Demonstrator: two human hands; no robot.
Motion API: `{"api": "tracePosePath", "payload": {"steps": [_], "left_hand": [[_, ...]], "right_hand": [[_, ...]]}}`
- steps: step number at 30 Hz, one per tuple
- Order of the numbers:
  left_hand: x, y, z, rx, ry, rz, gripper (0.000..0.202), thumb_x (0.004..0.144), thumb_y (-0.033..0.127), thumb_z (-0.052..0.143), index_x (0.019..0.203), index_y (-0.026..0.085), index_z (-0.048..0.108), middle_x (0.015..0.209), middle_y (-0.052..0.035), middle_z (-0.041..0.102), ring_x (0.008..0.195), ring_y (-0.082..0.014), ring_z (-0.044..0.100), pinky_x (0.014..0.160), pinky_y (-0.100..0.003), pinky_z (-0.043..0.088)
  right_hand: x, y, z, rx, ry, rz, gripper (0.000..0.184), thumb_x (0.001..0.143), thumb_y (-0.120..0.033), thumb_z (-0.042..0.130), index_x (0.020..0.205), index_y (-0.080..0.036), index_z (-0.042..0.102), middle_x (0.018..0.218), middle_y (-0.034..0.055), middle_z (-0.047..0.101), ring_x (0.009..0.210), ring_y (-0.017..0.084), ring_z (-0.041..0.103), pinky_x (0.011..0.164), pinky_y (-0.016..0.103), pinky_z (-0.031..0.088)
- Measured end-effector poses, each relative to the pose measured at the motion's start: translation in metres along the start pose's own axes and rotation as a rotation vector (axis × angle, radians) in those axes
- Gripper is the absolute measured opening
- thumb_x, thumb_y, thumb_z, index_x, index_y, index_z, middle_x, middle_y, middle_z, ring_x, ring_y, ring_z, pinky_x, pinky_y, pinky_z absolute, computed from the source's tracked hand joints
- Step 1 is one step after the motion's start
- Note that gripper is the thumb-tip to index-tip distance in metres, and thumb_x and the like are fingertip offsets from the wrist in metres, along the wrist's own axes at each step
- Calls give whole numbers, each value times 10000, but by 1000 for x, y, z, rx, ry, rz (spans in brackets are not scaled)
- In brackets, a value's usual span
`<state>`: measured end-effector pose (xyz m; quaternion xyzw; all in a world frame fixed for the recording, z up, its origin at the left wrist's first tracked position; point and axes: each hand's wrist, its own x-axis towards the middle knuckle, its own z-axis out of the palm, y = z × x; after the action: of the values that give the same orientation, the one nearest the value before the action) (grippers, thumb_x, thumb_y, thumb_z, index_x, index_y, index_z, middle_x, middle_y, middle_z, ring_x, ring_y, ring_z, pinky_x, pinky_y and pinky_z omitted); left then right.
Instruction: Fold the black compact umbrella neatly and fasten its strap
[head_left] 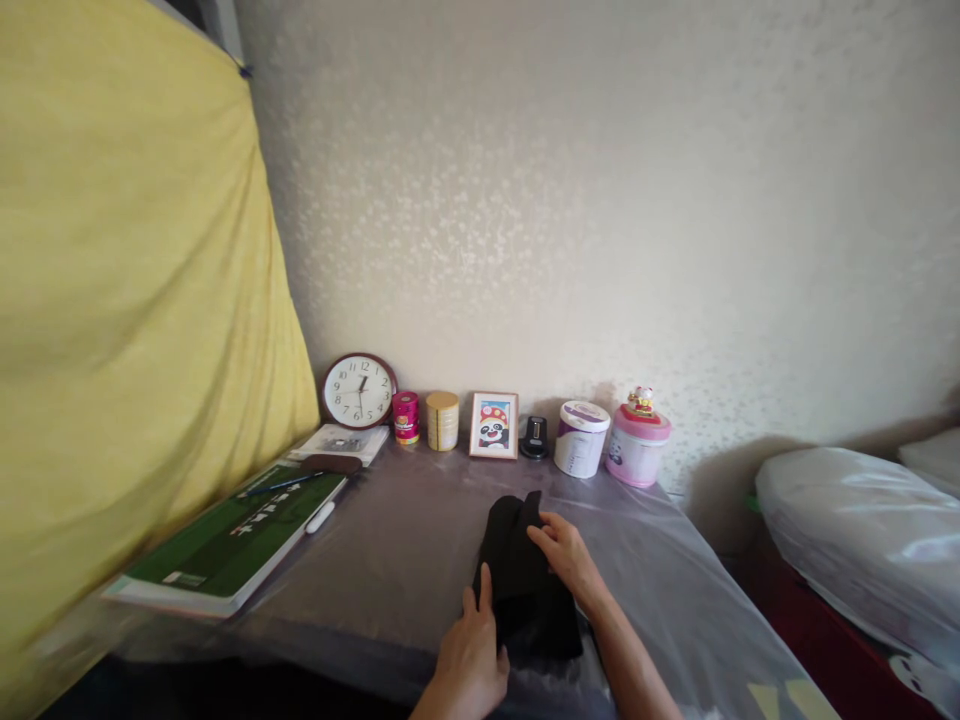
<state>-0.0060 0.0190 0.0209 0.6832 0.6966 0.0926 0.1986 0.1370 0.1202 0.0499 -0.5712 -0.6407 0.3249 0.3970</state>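
A folded black cloth item [517,570] lies on the table near its front edge; its exact kind does not show. My right hand [561,550] pinches a raised flap at the cloth's upper right side between thumb and fingers. At the lower left edge of the cloth rests my left hand [472,650], its index finger stretched out and the fingers apart. The left thumb reaches toward the near part of the cloth, and some of its contact is hidden.
Along the wall stand a clock [360,390], a pink tin [406,418], a yellow canister [442,422], a panda picture frame [493,425], a small black object [535,438], a white-purple tub [582,440] and a pink tub [637,448]. A green book [240,530] lies left, beside a yellow curtain [150,250].
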Motion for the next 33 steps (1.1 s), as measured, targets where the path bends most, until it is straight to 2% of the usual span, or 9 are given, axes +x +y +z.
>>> {"api": "tracePosePath", "payload": {"steps": [2,6,8,13,18,22,24,27,33], "left_hand": [[0,2,2,28,20,-5,813,709,44,443,1395,101,10,1378,-223,327,959,-217,612,822,-295,477],[0,7,5,104,-41,-21,668,662,-8,468,1313,56,335,1422,-254,221,964,-241,614,824,-305,487],[0,8,7,117,-64,-25,611,647,-14,487,1252,46,421,1415,-270,221,958,-255,618,820,-315,491],[0,7,10,129,-47,-20,602,691,12,469,1284,33,366,1393,-265,280,965,-226,614,830,-295,484],[-6,-4,3,151,-6,40,581,763,188,488,1306,47,336,1340,-230,389,944,-235,617,800,-312,498],[-6,-14,2,191,175,116,436,847,276,361,1244,118,448,1266,-167,496,1097,-260,533,889,-364,459],[-1,-16,8,199,285,194,409,860,299,335,1217,164,482,1290,-137,483,1176,-264,465,952,-391,415],[7,-17,20,177,358,299,393,827,322,403,1189,209,504,1299,-99,482,1185,-263,452,977,-408,397],[17,-22,36,89,273,318,649,761,341,484,1361,204,277,1444,-94,274,1314,-287,257,1052,-426,309]], "right_hand": [[4,-5,12,84,-7,-13,421,687,-389,516,991,-107,591,547,-39,508,508,130,490,440,226,351],[11,-7,40,158,-37,-24,401,686,-339,534,998,-92,585,499,-71,442,453,101,430,442,220,324],[13,-3,52,169,-57,-26,378,694,-317,537,990,-87,587,486,-77,432,446,94,418,453,221,317],[14,9,69,94,-65,-28,366,723,-307,545,1016,-91,582,504,-64,479,490,108,461,474,221,311],[16,11,71,-99,-99,-19,349,748,-282,536,1043,-100,577,574,-22,591,586,140,553,531,229,349],[14,4,69,-176,-139,-22,373,771,-285,515,1087,-91,556,653,15,658,669,162,601,594,238,384],[12,-1,68,-198,-155,-31,353,778,-269,503,1086,-107,557,670,19,678,686,161,617,621,237,393],[9,-8,67,-191,-217,-78,286,792,-251,477,1034,-138,579,683,16,701,695,152,632,644,230,407],[-1,-7,62,-127,-281,-232,243,839,-290,431,911,-207,648,741,3,707,699,142,633,670,232,446]]}}
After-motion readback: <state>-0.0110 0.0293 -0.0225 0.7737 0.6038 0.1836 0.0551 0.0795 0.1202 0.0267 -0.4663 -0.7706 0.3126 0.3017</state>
